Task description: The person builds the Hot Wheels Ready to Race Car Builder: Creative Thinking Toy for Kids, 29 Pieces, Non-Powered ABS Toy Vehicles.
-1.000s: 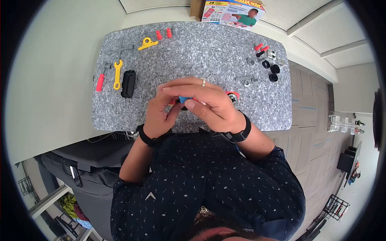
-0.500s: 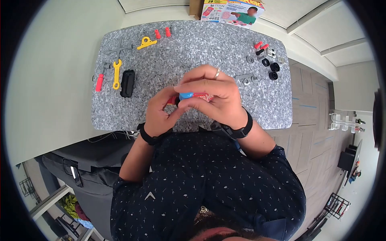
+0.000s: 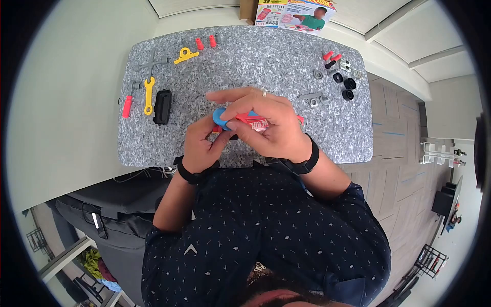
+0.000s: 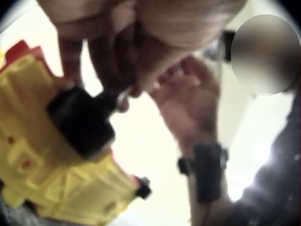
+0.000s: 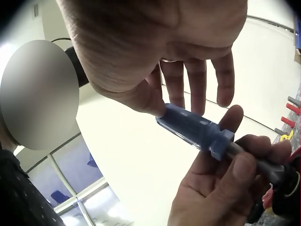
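A toy screwdriver with a blue handle (image 5: 186,123) and grey shaft (image 5: 263,168) is between both hands. My left hand (image 3: 200,143) pinches the shaft just below the handle. My right hand (image 3: 276,125) holds the handle's end with thumb and fingertips, one finger stretched out past it. Under the hands lies a red toy car (image 3: 257,123), mostly hidden from above. In the left wrist view its yellow side (image 4: 70,179) shows, with a black part (image 4: 80,122) close to the left hand's fingers.
Left on the speckled table (image 3: 235,61) lie a yellow wrench (image 3: 149,95), a black tray-like part (image 3: 162,107), a red-handled tool (image 3: 127,106) and a grey cross-shaped tool (image 3: 152,63). Black wheels (image 3: 349,89) and a grey part (image 3: 313,101) are at right. A box (image 3: 295,15) stands behind.
The blue handle has tilted to the left and shows its round end more. My right hand's fingers have shifted on it, one now extended, while the left hand has stayed nearly in place.
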